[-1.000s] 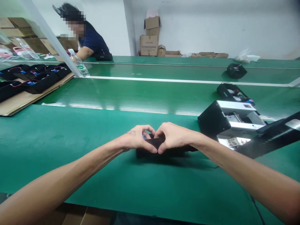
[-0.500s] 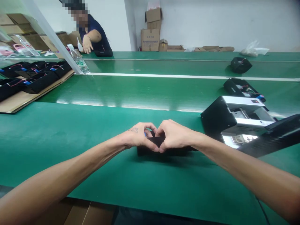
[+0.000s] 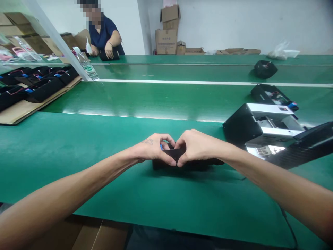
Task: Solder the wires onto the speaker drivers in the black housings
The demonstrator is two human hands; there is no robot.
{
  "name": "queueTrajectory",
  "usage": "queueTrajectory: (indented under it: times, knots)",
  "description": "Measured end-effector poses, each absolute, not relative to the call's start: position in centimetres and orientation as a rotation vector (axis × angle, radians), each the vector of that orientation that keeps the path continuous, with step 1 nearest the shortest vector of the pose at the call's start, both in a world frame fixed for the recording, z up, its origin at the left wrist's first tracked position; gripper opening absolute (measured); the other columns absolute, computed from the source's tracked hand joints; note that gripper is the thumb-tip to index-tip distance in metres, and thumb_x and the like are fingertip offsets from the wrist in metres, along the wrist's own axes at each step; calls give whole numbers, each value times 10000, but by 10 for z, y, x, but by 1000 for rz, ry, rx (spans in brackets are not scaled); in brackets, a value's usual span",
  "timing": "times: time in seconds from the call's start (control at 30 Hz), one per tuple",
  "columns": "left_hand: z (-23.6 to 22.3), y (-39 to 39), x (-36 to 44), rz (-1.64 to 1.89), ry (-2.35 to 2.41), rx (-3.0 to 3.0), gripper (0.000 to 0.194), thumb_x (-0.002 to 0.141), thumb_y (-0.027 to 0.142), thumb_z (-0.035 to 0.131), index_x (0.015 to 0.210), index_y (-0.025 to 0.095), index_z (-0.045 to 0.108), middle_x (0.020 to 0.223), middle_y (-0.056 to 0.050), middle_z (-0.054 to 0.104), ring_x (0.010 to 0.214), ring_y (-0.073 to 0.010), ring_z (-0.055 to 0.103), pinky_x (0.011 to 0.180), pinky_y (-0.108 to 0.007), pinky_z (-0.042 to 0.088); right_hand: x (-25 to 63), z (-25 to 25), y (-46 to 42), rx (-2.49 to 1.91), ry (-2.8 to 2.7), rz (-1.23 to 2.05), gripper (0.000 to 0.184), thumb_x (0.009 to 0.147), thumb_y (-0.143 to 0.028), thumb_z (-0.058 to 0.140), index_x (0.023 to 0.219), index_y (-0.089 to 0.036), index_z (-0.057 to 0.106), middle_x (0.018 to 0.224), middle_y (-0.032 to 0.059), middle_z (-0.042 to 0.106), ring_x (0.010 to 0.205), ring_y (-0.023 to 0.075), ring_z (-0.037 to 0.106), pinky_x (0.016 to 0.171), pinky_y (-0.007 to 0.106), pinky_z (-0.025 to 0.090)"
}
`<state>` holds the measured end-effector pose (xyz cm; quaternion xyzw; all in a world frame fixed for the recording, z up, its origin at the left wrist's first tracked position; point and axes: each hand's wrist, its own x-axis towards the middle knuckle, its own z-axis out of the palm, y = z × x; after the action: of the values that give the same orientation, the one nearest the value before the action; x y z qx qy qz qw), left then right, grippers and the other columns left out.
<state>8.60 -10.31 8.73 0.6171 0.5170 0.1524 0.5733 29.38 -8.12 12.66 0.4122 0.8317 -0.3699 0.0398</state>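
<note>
Just above the near side of a long black open-topped case [image 3: 199,165], at the middle of the head view, a bare left hand [image 3: 155,147] and a bare right hand [image 3: 196,147] face each other. Thumbs and curled fingers [image 3: 168,136] arch apart on each hand, their tips almost meeting across from the other's, so that together they frame a heart-shaped gap. The case lies under the fingers on a matte green counter [image 3: 104,194]; whether they grip its wall cannot be told. A small bright blue piece [image 3: 161,147] shows beside the left fingers.

To the right of the fingers stands a black-and-silver box-shaped machine [image 3: 241,128], with a slanting black panel [image 3: 312,144] at its near side. Beyond the machine lie a black case with an exposed interior [image 3: 262,95] and, farther off, a smaller-looking dark case [image 3: 265,70].

Far to the left of the fingers, black cases with red and blue wiring [image 3: 44,91] sit on a flat brown cardboard sheet [image 3: 15,119], near a tilted clear plastic bottle [image 3: 90,69]. Well beyond the fingers, a co-worker in a navy shirt [image 3: 109,31] rests a hand on another black case [image 3: 104,56].
</note>
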Motion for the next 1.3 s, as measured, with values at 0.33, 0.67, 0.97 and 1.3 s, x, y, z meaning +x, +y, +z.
queueTrajectory:
  times: [0.33,0.67,0.97,1.3]
  knots:
    - [93,-103,89,333,1239,1445,521,520,282,951,976,248,701,715,86,628,613,-93,537,546,-243,330,294,117,-81,1347,2554,-1231,269,579,-395,867,605,-225,660,543,-79,519,533,110,444,439,275,283]
    - [92,-103,87,319,1246,1485,499,521,320,957,949,250,708,742,75,635,629,-95,531,537,-244,311,294,120,-78,1281,2540,-1182,276,606,-414,864,633,-216,674,535,-78,506,528,108,432,449,287,263]
    - [87,-97,85,327,1230,1442,514,501,329,963,932,245,695,744,67,620,656,-98,525,553,-243,322,290,122,-72,1296,2460,-1272,333,604,-357,856,545,-202,567,496,-81,429,501,97,357,445,306,190]
    - [84,-102,86,333,1211,1410,541,512,343,967,943,235,659,727,66,629,621,-104,545,533,-230,362,293,122,-78,1202,2538,-1236,281,637,-381,807,601,-202,593,515,-71,445,488,101,372,453,286,220]
